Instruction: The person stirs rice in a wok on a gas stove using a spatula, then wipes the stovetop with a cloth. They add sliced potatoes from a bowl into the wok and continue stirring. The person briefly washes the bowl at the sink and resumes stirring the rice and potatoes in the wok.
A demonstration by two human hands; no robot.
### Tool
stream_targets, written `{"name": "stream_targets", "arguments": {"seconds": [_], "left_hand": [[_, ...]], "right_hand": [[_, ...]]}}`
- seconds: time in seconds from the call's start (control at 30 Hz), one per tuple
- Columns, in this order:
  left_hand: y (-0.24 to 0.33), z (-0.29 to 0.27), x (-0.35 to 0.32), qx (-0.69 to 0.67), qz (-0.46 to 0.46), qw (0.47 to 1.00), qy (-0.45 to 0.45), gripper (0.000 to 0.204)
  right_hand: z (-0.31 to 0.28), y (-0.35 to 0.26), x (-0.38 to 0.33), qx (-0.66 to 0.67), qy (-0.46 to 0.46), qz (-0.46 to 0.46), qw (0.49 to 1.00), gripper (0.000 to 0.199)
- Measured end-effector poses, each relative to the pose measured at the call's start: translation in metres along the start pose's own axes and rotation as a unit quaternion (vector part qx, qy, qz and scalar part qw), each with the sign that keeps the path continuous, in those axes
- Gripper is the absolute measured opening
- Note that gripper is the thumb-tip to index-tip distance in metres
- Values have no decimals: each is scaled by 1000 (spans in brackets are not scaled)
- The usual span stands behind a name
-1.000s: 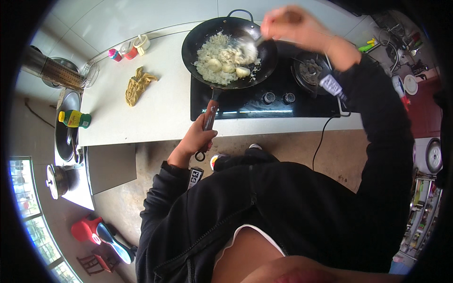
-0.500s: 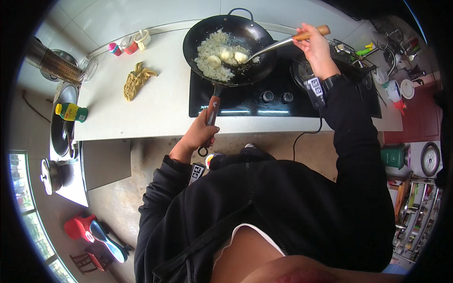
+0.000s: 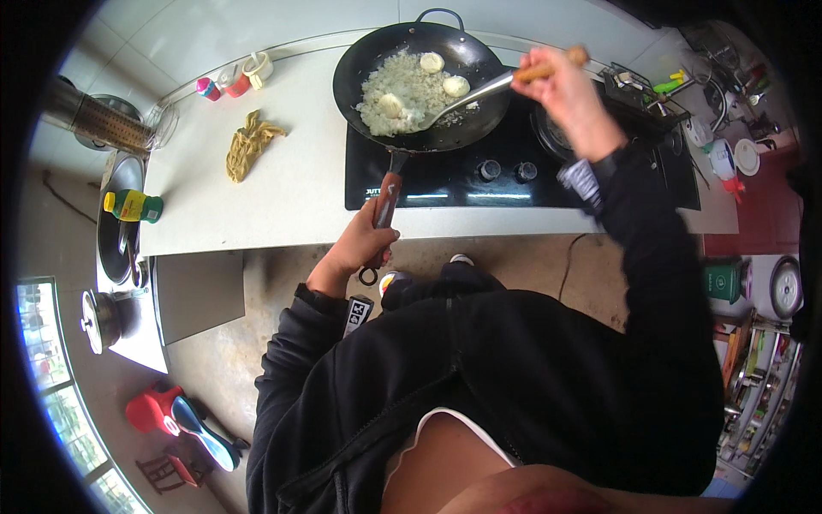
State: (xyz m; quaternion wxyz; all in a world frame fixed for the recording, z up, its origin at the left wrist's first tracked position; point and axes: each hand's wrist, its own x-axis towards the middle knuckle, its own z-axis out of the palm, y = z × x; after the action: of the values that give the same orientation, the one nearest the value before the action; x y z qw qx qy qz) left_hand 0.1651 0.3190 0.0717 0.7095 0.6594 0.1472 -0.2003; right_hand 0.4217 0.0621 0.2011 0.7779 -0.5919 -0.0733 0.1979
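A dark wok point(image 3: 353, 68) sits on the left side of the black cooktop point(image 3: 445, 184). White rice point(image 3: 398, 81) lies in it with several pale, roundish pieces point(image 3: 455, 86) spread over the rice. My left hand point(image 3: 360, 240) is wrapped round the wok's brown wooden handle point(image 3: 387, 199), below the near rim. Over the cooktop, my right hand point(image 3: 561, 90), a little blurred, grips the wooden handle of a metal spatula point(image 3: 484, 92). The spatula slants down to the left, its blade partly hidden in the near side of the rice.
A crumpled tan cloth point(image 3: 250, 146) lies on the white counter point(image 3: 300, 197) left of the wok. Small cups point(image 3: 233, 81) stand by the wall. A yellow-capped green bottle point(image 3: 137, 206) is at the left sink. Behind my right arm is a second burner grate point(image 3: 642, 90).
My right hand has moved slightly left, and the spatula blade has shifted left and nearer into the rice. The pale pieces, clustered before, are now spread apart. My left hand stays on the handle.
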Motion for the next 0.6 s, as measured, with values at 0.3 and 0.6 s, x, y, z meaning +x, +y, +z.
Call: {"name": "stream_targets", "arguments": {"seconds": [0.3,0.6], "left_hand": [[1,3,-2,7,2,1000,24,47],[3,4,-2,2,-4,1000,7,44]], "right_hand": [[-81,81,15,337,296,21,894,22],[-35,-40,1,-144,-52,-62,986,21]]}}
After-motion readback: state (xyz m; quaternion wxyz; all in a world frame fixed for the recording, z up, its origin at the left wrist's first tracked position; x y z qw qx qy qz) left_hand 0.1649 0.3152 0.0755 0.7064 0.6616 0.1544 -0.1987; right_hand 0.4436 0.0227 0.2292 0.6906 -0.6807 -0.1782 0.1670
